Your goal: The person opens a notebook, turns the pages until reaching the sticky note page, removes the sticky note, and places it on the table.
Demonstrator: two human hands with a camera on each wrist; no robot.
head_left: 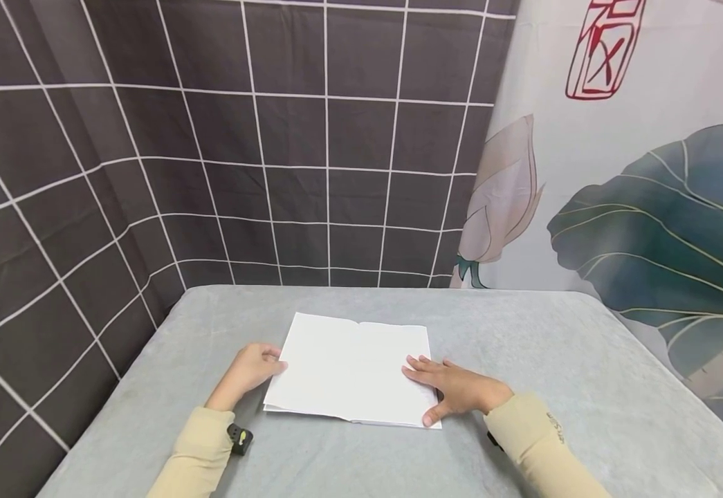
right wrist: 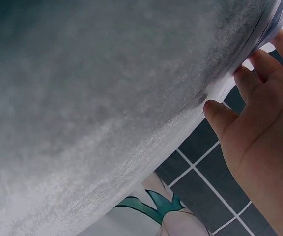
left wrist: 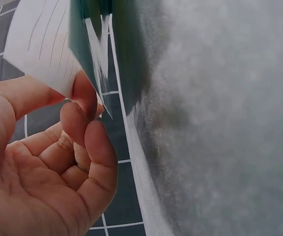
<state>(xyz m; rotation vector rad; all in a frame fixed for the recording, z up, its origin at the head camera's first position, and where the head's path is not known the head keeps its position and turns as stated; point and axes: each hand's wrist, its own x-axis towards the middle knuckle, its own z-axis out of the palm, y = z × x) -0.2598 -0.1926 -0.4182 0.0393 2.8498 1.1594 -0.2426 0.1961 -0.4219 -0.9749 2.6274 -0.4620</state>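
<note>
An open notebook (head_left: 345, 370) lies on the table, its pages looking white from the head view. My left hand (head_left: 252, 368) pinches the notebook's left edge between thumb and fingers. The left wrist view shows ruled lines on a page (left wrist: 45, 42) and a dark green cover (left wrist: 82, 51) beneath, the edge lifted slightly. Across the right page, my right hand (head_left: 461, 389) lies with fingers spread and straight, its thumb near the lower right corner. In the right wrist view the right hand (right wrist: 264, 118) touches the notebook's edge (right wrist: 270, 24).
A grey cloth covers the table (head_left: 542, 360). Behind and to the left hangs a dark curtain with white grid lines (head_left: 361, 138). A light curtain with a lotus flower and leaf print (head_left: 666, 228) hangs at the right. Both wrists wear small dark devices; the left one (head_left: 239, 439) shows more.
</note>
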